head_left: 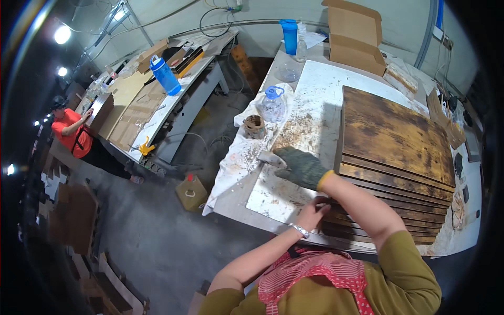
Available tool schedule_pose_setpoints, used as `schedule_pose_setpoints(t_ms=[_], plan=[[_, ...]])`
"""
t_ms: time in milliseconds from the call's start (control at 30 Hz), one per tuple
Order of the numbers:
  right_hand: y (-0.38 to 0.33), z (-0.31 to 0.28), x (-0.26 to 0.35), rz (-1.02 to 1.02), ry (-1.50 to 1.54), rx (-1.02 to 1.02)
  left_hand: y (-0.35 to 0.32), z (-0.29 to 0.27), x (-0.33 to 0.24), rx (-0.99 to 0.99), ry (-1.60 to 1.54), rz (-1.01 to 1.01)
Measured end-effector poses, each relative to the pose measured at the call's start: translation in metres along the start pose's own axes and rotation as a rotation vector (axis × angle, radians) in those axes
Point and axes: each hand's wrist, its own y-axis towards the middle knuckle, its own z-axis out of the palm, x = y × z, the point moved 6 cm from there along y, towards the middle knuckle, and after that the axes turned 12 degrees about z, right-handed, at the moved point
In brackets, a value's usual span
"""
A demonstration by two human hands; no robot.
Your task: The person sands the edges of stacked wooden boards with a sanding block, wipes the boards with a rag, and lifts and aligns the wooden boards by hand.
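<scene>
Olive shirt (pixel 412 275), red apron (pixel 338 266), silver bracelet (pixel 300 230) and green glove (pixel 303 168) are worn.

**Stack of boards (pixel 396 136) at right, second table (pixel 194 107) across at left**

On the worktable (pixel 233 203), a flat sheet (pixel 315 79) reaches left past the stack. A cloth (pixel 233 163) drapes the left edge, bearing a small pot (pixel 254 131) and, just behind it, a jug (pixel 273 107). Farther back stand a tumbler (pixel 289 38) and, beside it on the right, a clear bottle (pixel 301 48); an open carton (pixel 357 29) sits behind the stack. The right hand (pixel 300 169) is over the sheet, left of the stack; the left hand (pixel 313 215) is nearer the front, by the stack's front left corner. A can (pixel 191 193) stands on the floor (pixel 152 226) left of the worktable. A drinking bottle (pixel 165 77) is on the second table, a co-worker (pixel 71 128) at its far left.
</scene>
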Motion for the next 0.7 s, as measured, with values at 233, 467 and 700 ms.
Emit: schedule_pose_setpoints(t_ms=[233,467,700], plan=[[0.084,0.075,-0.013,-0.008,-0.122,-0.284,0.022,0.001,0.024,0.231,0.262,0.326],[0.046,0.028,-0.045,0.233,0.568,-0.119,-0.002,-0.03,0.002,0.245,0.122,0.198],[0.031,0.03,-0.059,0.359,1.964,0.086,0.051,-0.236,-0.064,-0.079,0.576,0.219]])
